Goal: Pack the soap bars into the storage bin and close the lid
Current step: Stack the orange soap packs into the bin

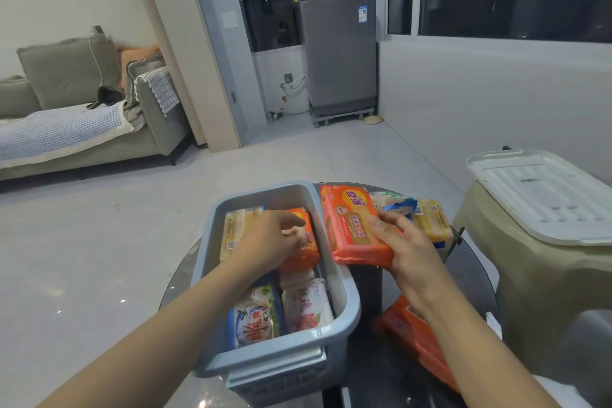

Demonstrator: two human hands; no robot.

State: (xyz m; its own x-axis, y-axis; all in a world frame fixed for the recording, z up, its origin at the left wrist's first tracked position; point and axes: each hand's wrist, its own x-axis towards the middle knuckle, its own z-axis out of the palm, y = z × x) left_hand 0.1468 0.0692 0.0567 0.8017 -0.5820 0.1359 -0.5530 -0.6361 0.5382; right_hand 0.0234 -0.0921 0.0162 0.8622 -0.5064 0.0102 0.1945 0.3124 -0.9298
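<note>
Both forearms reaching forward over a round dark glass table. Left hand down inside the blue-grey storage bin, fingers curled onto an orange-wrapped soap bar lying at the bin's far right. Right hand just outside the bin's right wall, clamped on a large orange soap pack, thumb on its top face, fingers beneath; pack tilted, lower edge touching the bin's rim. Nearest in the bin: a blue-and-white soap packet on the left, a white-and-pink soap packet beside it on the right. Farther in, left of the hand, a pale yellow soap bar against the far-left wall. On the table right of the bin, partly under the right forearm, another orange soap pack. Beyond the right hand, a yellow soap bar and a pale packet with blue trim, close together. Off to the right, a beige plastic stool with the white bin lid lying flat on top, well apart from the bin. Farther back, pale tiled floor, a grey-green sofa at left, a grey appliance by dark windows.
</note>
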